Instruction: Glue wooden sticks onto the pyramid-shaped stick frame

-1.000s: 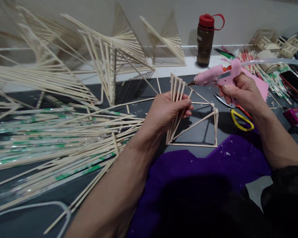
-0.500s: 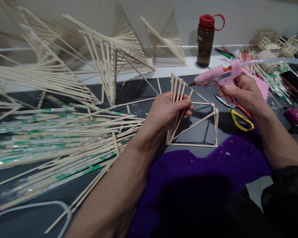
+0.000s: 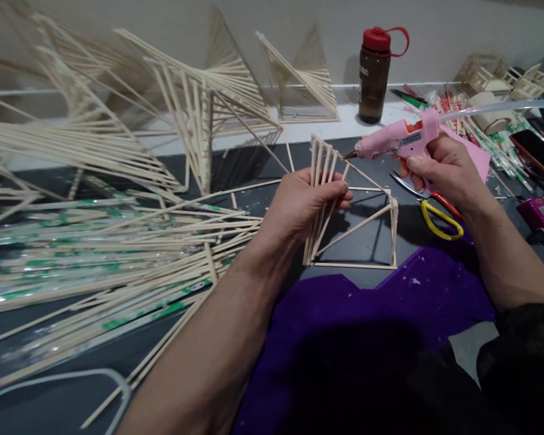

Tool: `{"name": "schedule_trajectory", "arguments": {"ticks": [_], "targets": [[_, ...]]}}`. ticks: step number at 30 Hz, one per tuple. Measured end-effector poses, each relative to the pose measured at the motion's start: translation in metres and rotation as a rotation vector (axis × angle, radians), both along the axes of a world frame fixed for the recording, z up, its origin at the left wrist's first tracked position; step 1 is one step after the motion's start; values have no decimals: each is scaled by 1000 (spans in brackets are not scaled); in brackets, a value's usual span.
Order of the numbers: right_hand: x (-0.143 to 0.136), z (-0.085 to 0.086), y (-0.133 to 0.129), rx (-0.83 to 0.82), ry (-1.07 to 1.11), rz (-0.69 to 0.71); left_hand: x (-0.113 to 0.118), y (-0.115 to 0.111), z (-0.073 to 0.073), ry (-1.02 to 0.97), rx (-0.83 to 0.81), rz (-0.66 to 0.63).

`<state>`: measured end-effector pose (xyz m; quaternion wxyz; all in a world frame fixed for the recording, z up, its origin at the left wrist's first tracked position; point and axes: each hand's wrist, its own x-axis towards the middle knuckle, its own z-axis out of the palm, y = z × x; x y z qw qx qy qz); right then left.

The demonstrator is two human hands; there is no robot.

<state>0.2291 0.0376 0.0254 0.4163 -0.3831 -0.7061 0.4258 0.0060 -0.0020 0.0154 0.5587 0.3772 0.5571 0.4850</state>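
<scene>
My left hand [image 3: 310,196] is closed around the slanting sticks of a small wooden stick frame [image 3: 353,264], which stands on the grey table. The frame has a fan of several sticks on its left and a squarish base on the right. My right hand [image 3: 448,166] grips a pink glue gun [image 3: 396,139] by its handle. The gun's metal nozzle is at the top of the rightmost slanting stick; whether it touches the wood I cannot tell. A clear glue stick [image 3: 489,110] runs out of the gun's back.
Scissors [image 3: 439,220] lie below my right hand. Loose and wrapped sticks [image 3: 118,254] cover the left side. Larger stick structures [image 3: 199,90] and a red-capped bottle [image 3: 372,78] stand along the wall. A phone [image 3: 537,151] and a purple device [image 3: 541,217] are at right.
</scene>
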Motion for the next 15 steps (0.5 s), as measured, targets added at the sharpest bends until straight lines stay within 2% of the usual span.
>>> {"name": "schedule_trajectory", "arguments": {"ticks": [9, 15], "targets": [[1, -2, 1, -7, -36, 4, -1, 0, -2, 15, -5, -9], [-1, 7, -3, -34, 123, 3, -1, -1, 2, 30, -13, -13]]}}
